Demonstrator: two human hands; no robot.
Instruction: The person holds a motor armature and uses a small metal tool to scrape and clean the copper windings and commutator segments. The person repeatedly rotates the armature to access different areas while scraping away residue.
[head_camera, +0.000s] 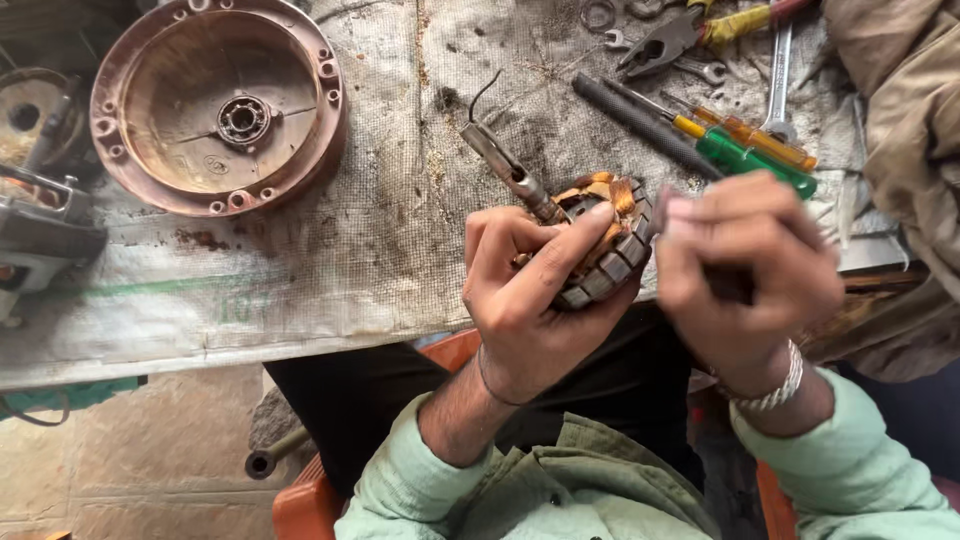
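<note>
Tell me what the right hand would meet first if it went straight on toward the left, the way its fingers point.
Most likely the wound motor core held in the left hand; the right hand has its fingertips right beside its rim, though depth is unclear.

Round housing (218, 105) with centre bearing (243, 119) lay on sackcloth (380, 220); pliers (665, 42), spanners (778, 75), screwdrivers (745, 150), file (640, 122) sat top right.

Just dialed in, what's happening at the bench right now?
A person holds a wound motor stator with a shaft in the left hand, above the cloth-covered bench. The right hand is raised beside it, blurred; what it grips cannot be told. A round brown motor cover lies upper left, screwdrivers and pliers upper right.
</note>
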